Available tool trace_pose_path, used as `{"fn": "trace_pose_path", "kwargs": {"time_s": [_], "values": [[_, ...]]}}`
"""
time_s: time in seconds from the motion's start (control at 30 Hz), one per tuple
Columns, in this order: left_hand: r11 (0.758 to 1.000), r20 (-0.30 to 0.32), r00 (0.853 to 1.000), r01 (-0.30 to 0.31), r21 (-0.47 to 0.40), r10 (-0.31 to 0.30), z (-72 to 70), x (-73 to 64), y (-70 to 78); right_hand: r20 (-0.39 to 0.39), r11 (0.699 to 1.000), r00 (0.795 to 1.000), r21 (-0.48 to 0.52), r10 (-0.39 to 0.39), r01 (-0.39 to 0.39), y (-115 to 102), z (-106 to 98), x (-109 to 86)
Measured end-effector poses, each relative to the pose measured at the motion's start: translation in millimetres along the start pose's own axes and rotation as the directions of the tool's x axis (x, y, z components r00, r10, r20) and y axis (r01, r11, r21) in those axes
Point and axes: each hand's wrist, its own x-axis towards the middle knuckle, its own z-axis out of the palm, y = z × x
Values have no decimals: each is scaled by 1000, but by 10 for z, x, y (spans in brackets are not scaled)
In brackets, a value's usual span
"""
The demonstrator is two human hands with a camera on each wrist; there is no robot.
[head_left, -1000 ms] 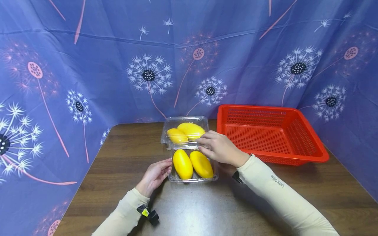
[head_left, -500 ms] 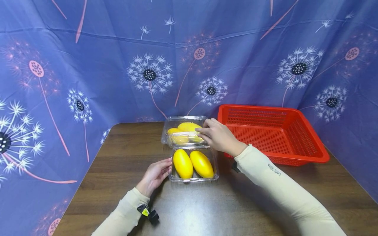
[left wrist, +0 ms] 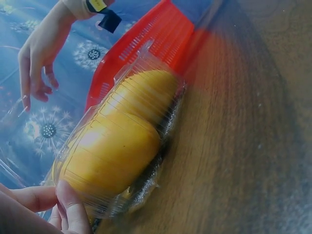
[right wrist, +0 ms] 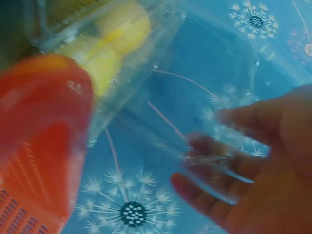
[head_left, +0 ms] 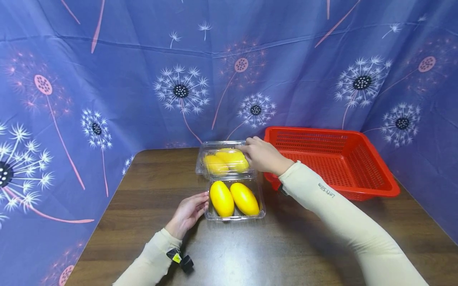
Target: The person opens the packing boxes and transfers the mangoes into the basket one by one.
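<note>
A clear plastic clamshell container [head_left: 262, 200] stands open on the table, two yellow mangoes [head_left: 222, 198] side by side in its base. My left hand [head_left: 187, 214] holds the base at its left side, thumb and fingertip meeting at the edge in the left wrist view. At the far side my right hand [head_left: 262, 155] pinches the edge of the raised clear lid [head_left: 211, 171], which leans backward from its hinge. Glare and blur partly obscure that grip in the right wrist view. Through the lid shows a second clear container [head_left: 199, 167] with two more mangoes.
A red perforated plastic basket [head_left: 307, 169] stands at the back right, close to my right forearm. Behind the brown wooden table [head_left: 143, 206] hangs a blue dandelion-print cloth [head_left: 125, 79].
My right hand has moved backward and up with the lid edge, tilting the lid farther from the base. The left hand and the mangoes in the base have hardly moved.
</note>
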Motion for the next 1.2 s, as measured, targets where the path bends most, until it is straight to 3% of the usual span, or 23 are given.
{"fn": "trace_pose_path", "kwargs": {"time_s": [0.3, 0.63, 0.83, 1.2], "values": [[1000, 7, 1000, 7, -8, -7, 6, -32, -18, 131, 996, 988, -39, 80, -75, 44, -45, 112], [1000, 4, 1000, -4, 7, 4, 3, -39, -47, 239, 989, 960, -45, 145, -138, 134, 36, 216], [1000, -3, 1000, -13, -2, 13, 0, -30, -48, 231, 991, 964, -22, 130, -129, 155, 30, 228], [1000, 9, 1000, 0, -6, 0, -15, -57, -29, 126, 992, 986, 51, 105, -113, 236, -84, 67]]}}
